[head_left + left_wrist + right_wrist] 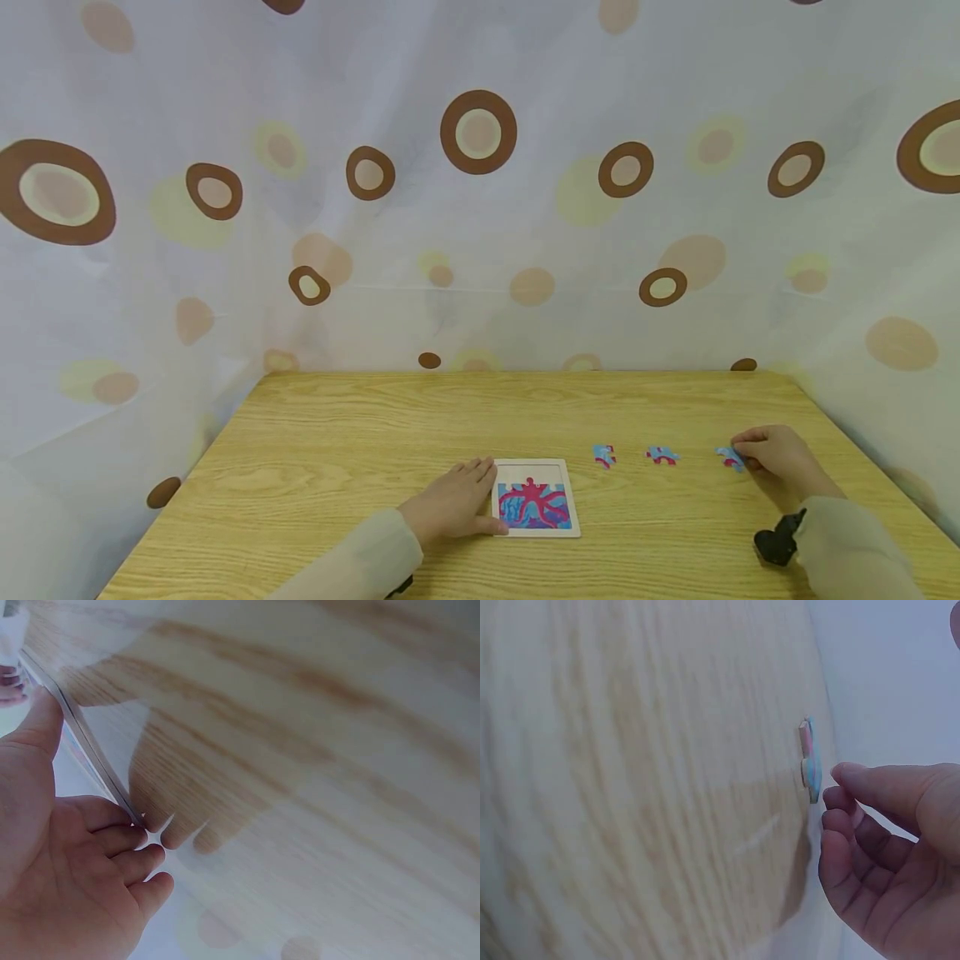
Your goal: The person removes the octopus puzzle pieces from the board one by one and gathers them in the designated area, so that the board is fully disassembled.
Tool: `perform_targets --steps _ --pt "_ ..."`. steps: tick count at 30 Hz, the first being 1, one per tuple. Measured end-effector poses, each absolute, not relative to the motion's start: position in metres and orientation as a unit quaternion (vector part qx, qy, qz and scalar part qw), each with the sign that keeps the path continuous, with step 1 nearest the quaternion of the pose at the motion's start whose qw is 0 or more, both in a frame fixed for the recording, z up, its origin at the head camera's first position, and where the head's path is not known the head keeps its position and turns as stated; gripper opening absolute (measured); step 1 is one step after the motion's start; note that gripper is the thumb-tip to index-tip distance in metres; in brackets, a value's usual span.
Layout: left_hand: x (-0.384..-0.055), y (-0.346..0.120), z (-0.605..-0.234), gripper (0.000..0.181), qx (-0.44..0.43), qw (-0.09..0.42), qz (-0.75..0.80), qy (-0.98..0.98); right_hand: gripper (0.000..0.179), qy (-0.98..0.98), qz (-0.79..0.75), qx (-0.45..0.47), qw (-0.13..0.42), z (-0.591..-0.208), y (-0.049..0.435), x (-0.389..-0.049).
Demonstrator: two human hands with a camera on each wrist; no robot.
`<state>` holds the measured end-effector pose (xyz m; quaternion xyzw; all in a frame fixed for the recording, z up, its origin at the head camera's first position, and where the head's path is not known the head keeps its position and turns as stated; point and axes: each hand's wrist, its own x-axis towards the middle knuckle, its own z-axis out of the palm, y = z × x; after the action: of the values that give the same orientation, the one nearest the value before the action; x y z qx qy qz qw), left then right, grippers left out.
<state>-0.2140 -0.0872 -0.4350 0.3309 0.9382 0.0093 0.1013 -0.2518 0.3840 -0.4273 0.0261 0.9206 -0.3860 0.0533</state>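
A square puzzle tray (pixel 528 465) with a pale rim holds a pink octopus picture on blue in its lower part; its upper strip shows bare white. My left hand (pixel 456 502) lies at the tray's left side, fingers extended along the edge and thumb over the lower left corner. In the left wrist view, the left hand (pixel 82 855) touches the tray's side. To the right, a blue and pink puzzle piece (pixel 726 454) lies flat on the table. The fingertips of my right hand (pixel 780 458) are right at its edge; in the right wrist view, the piece (pixel 810 765) sits just beyond the bent fingers.
Two more puzzle pieces, one blue and pink (pixel 603 455) and another (pixel 662 455), lie in a row between the tray and my right hand. The wooden table (pixel 390 425) ends at a white curtain (pixel 480 325) with brown rings behind and at both sides.
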Motion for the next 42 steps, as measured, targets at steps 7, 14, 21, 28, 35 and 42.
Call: perform_targets --steps 7,14,21,28,35,42 --pt "-0.214 -0.087 -0.434 0.083 0.333 0.103 0.005 0.937 0.04 0.934 -0.356 -0.005 0.031 -0.417 0.374 -0.255" --pt "-0.213 -0.088 -0.433 0.083 0.331 0.103 0.008 0.938 0.047 0.92 -0.39 -0.042 0.006 -0.406 0.34 -0.26" --pt "-0.213 -0.087 -0.431 0.083 0.333 0.098 0.01 0.938 0.047 0.909 -0.407 -0.093 0.0 -0.393 0.296 -0.262" --pt "-0.213 -0.087 -0.431 0.083 0.335 0.097 0.002 0.937 0.033 0.902 -0.407 -0.143 -0.009 -0.384 0.255 -0.259" --pt "-0.214 -0.086 -0.431 0.083 0.333 0.095 0.003 0.938 0.025 0.89 -0.406 -0.21 0.005 -0.384 0.215 -0.254" --pt "-0.212 -0.084 -0.429 0.084 0.326 0.101 0.002 0.94 0.023 0.881 -0.391 -0.267 0.027 -0.391 0.177 -0.246"
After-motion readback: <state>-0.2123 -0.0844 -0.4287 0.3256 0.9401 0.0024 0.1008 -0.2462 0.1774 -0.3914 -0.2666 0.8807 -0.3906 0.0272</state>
